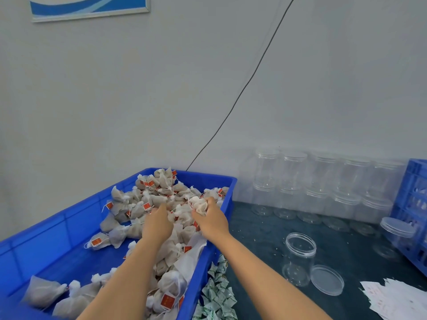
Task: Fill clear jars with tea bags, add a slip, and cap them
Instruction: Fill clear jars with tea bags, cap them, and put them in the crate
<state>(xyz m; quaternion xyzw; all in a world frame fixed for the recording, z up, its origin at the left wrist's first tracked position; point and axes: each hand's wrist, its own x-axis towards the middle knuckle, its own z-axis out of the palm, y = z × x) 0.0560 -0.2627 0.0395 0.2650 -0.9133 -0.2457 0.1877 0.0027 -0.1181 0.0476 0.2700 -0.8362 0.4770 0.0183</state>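
A blue plastic bin (pixel 215 257) holds a heap of white tea bags (pixel 159 199) with red tags. Both of my hands are in the bin. My right hand (pixel 211 221) grips a bunch of tea bags (pixel 199 205) near the bin's far right corner. My left hand (pixel 157 224) reaches into the pile with its fingers buried among the bags; what it holds is hidden. An open clear jar (pixel 299 259) stands on the dark table to the right, its clear lid (pixel 327 279) leaning against its base. White paper slips (pixel 392 299) lie at the lower right.
Two stacked rows of capped empty jars (pixel 323 183) line the back wall. A blue crate (pixel 413 211) stands at the right edge with another capped jar (pixel 396 236) before it. Small green-and-white sachets (pixel 218 289) lie beside the bin. A black cable (pixel 242 88) runs up the wall.
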